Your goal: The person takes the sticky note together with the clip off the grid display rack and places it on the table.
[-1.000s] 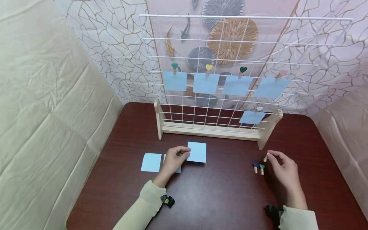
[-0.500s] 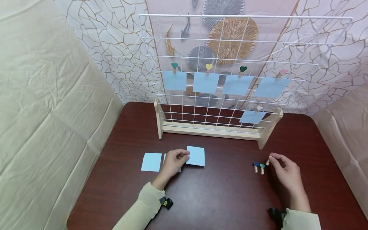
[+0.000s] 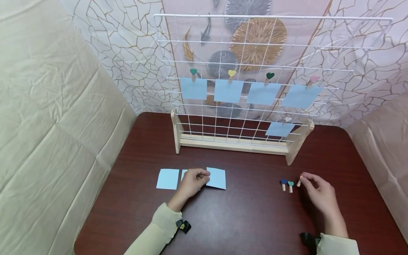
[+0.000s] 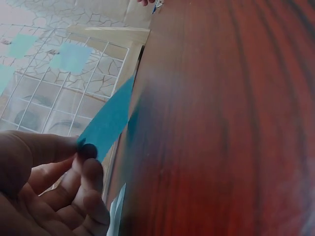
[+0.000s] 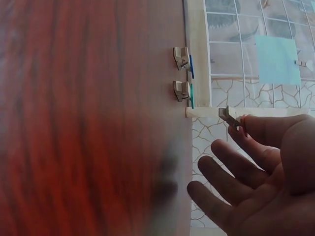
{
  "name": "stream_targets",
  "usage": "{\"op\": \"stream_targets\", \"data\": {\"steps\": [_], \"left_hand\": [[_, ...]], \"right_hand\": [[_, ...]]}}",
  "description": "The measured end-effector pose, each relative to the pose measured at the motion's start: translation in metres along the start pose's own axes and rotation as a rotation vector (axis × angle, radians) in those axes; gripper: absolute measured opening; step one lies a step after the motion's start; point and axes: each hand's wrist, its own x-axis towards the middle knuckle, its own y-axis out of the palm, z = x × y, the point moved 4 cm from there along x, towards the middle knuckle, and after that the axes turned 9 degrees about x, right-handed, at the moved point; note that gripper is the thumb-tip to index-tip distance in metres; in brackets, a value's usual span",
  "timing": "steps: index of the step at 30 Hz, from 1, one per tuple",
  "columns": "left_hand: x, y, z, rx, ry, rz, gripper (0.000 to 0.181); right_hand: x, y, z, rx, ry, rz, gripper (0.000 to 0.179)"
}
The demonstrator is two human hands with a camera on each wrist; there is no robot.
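Note:
My left hand (image 3: 192, 181) pinches a light blue square of paper (image 3: 216, 178) by its left edge, between thumb and fingers. In the left wrist view that paper (image 4: 110, 120) tilts up from the table, its far corner close to the surface. Beneath and beside the hand lie two more blue squares; one (image 3: 167, 179) shows fully, the other (image 3: 183, 173) is mostly covered. My right hand (image 3: 320, 193) holds a small wooden clothespin (image 3: 299, 182) between thumb and index finger, the other fingers spread. To its left lie a blue heart clothespin (image 3: 283, 185) and a green heart clothespin (image 3: 290, 187).
Behind the hands a white wire grid (image 3: 223, 115) stands in a wooden base (image 3: 234, 146). Several blue papers hang on it from heart clothespins, one paper (image 3: 279, 129) low at the right. Cloth walls (image 3: 73, 117) border the dark wooden table (image 3: 242, 209).
The left hand has lowered the paper a little toward me and slightly left. My right hand has shifted right and toward me with its clothespin, away from the two lying ones.

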Motion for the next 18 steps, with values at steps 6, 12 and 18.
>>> {"op": "stream_targets", "data": {"steps": [6, 12, 18], "left_hand": [[-0.0016, 0.0013, 0.0015, 0.040, -0.023, 0.025, 0.017], [-0.0017, 0.0027, 0.0032, 0.081, -0.028, 0.048, 0.015], [-0.0024, 0.0040, 0.0026, 0.153, -0.011, 0.103, 0.017]], "right_hand": [[0.0000, 0.0019, -0.0028, -0.008, -0.018, 0.035, 0.031], [-0.0011, 0.0014, -0.0021, -0.026, -0.013, 0.099, 0.032], [-0.0022, 0.0026, -0.0001, -0.062, -0.002, 0.163, 0.035]]}}
